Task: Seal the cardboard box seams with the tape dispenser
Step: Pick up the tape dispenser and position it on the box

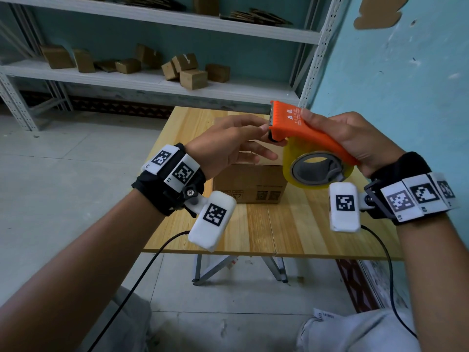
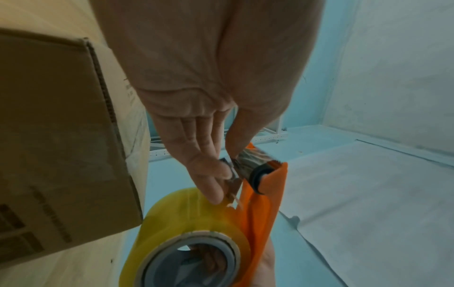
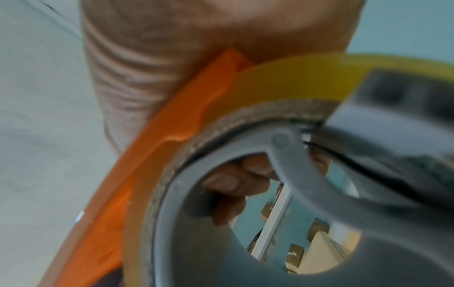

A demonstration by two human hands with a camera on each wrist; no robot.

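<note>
the right hand (image 1: 340, 138) is gripping the orange tape dispenser (image 1: 304, 130) above the cardboard box (image 1: 250, 184) on the table (image 1: 286, 229), while left hand (image 1: 225, 146) fingertips are pinching at its roller, likely freeing the tape end.

Dim, even indoor light; wide-angle edge bending (right wrist view blurred)

Teal wall (image 1: 396, 80), white shelving (image 1: 157, 82)

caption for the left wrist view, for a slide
Left hand pinching the tape end at the orange tape dispenser, cardboard box alongside.
</note>
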